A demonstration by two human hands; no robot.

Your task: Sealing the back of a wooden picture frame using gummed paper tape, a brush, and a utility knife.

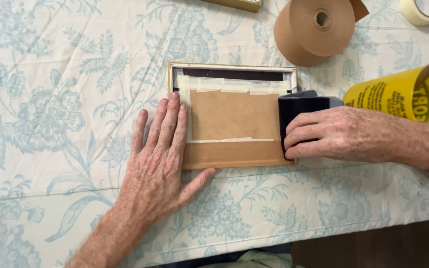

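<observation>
Blue-and-white floral cloth (pixel 50 124) covers the table where a small rectangular picture frame with a brown hardboard back (pixel 232 116) lies face down near the front edge. The left hand (pixel 157 159) lies flat with fingers spread, pressing the frame's left side, thumb along its lower edge. The right hand (pixel 333 134), fingers curled, grips a dark blue block (pixel 299 106) against the frame's right edge. Cream tape strips (pixel 234 85) cross the backing. Beyond lie a yellow printed cylinder (pixel 403 92), a brown paper tape roll (pixel 314 30) and a cream masking tape roll (pixel 423 10).
</observation>
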